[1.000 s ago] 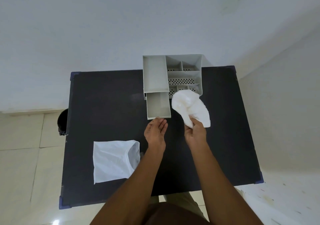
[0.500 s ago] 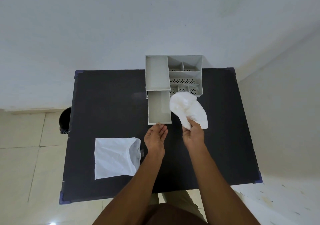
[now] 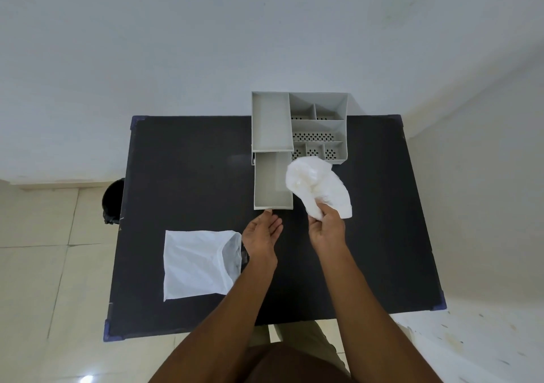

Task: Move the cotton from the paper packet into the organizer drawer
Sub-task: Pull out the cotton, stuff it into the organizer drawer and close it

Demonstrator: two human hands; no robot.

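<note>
A grey organizer (image 3: 318, 108) stands at the far edge of the black table (image 3: 191, 176). Its drawer (image 3: 269, 189) is pulled out toward me and looks bare inside. My right hand (image 3: 326, 228) is shut on a white wad of cotton (image 3: 316, 185), held just right of the drawer, with its upper edge overlapping the drawer's right rim. My left hand (image 3: 262, 237) is open, its fingertips touching the drawer's front edge. The white paper packet (image 3: 200, 263) lies flat at the near left, its mouth facing right.
A black bin (image 3: 113, 203) stands on the tiled floor beside the table's left edge. White walls close in behind and to the right of the table.
The cotton in my right hand has shifted slightly left toward the drawer. My left hand has stayed at the drawer's front edge.
</note>
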